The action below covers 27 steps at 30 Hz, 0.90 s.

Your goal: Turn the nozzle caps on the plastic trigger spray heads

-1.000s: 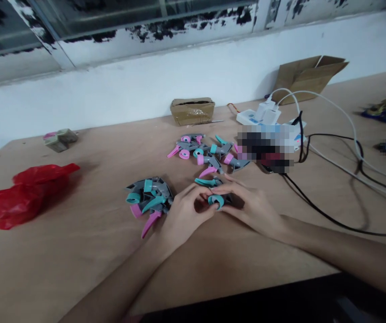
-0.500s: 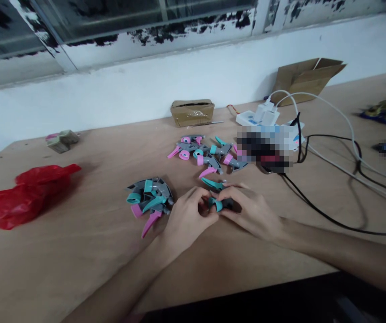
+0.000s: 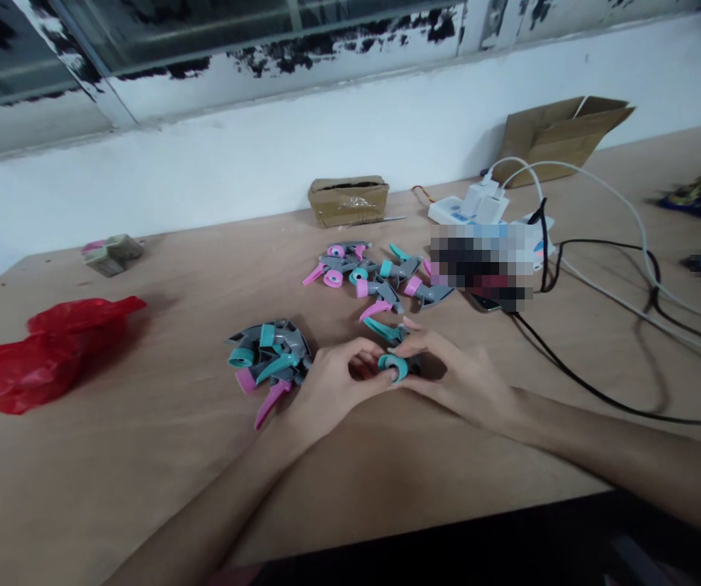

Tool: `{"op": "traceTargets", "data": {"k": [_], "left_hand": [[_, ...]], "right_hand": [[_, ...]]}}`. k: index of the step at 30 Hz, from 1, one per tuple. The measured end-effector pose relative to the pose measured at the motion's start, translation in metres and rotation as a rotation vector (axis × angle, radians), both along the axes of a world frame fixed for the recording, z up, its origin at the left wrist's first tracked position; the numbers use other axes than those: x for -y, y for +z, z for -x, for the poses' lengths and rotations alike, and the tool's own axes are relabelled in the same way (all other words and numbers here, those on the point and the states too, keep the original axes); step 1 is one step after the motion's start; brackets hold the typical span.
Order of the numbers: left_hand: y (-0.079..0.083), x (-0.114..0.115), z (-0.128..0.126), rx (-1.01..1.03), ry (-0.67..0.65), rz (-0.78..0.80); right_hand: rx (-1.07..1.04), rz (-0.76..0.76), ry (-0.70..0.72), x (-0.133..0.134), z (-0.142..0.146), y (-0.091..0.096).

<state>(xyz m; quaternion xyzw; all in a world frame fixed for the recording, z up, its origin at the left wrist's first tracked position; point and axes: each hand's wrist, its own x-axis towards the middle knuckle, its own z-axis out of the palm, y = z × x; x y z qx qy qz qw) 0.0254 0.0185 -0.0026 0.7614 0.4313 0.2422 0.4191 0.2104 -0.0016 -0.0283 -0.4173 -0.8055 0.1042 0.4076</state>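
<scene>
My left hand (image 3: 329,389) and my right hand (image 3: 457,376) meet at the middle of the wooden table (image 3: 142,472). Together they pinch a small grey spray-trigger head with a teal ring (image 3: 395,366). A teal trigger lever (image 3: 382,330) sticks out just above my fingers. Left of my left hand lies a pile of grey trigger heads with teal and pink parts (image 3: 268,358). A second, looser group of the same parts (image 3: 374,273) lies farther back.
A red plastic bag (image 3: 45,350) lies at the left. At the back sit a small taped box (image 3: 348,200), an open cardboard box (image 3: 561,134) and a white power strip (image 3: 478,207). Black and white cables (image 3: 600,293) run across the right side.
Both hands stay joined on the trigger head; the fingers shifted slightly and the teal ring has turned a little. Nothing else on the table moved.
</scene>
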Motion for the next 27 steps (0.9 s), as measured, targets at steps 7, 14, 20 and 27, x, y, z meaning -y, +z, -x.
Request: {"op": "traceTargets", "data": {"k": [7,14,20,27], "left_hand": [[0.003,0.005,-0.005,-0.082,0.035,0.028],[0.004,0.002,-0.002,-0.019,-0.018,0.088],[0.001,-0.006,0.005,0.035,-0.067,0.229],[-0.004,-0.005,0.003,0.046,-0.013,0.162]], "right_hand": [[0.007,-0.150,0.067,-0.002,0.002,0.001],[-0.017,-0.096,0.056,-0.001,0.003,0.002],[-0.018,-0.067,0.079,-0.002,0.008,-0.003],[-0.091,0.073,-0.013,-0.004,0.011,-0.002]]}}
